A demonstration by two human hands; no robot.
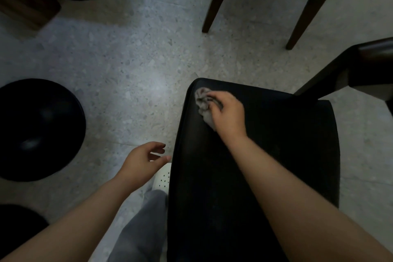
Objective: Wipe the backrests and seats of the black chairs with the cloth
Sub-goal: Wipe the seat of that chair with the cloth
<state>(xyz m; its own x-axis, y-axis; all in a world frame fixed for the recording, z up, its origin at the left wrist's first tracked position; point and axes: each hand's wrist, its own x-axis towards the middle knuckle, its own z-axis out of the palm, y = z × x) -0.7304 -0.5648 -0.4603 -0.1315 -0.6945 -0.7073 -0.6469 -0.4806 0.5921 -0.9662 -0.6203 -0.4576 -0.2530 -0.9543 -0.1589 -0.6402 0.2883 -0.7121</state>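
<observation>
Curling round a crumpled pale grey cloth [203, 102], the fingers [215, 102] of the right hand [228, 114] bunch it against the smooth black padded chair [265, 155]. The cloth sits at the chair's far left corner, just inside the rounded edge. It looks small, wrinkled and mottled grey, with darker folds where the fingers dig in and a paler tail trailing under the palm. The right forearm crosses the black padding diagonally from the near right. Whether this padding is the seat or the backrest cannot be told.

Beside the chair's left edge, the fingers [158, 151] of the left hand [142, 161] are loosely bent and spread, holding nothing, with the thumb tip very close to the padding's edge. Below that hand, tucked against the same edge, are a white perforated shoe [162, 178] and a grey trouser leg [142, 229].

Well left of the chair stands a round glossy black stool [36, 130]. Beyond the chair's far side is another black chair with dark brown wooden legs [217, 0], all on a speckled grey terrazzo floor [127, 59].
</observation>
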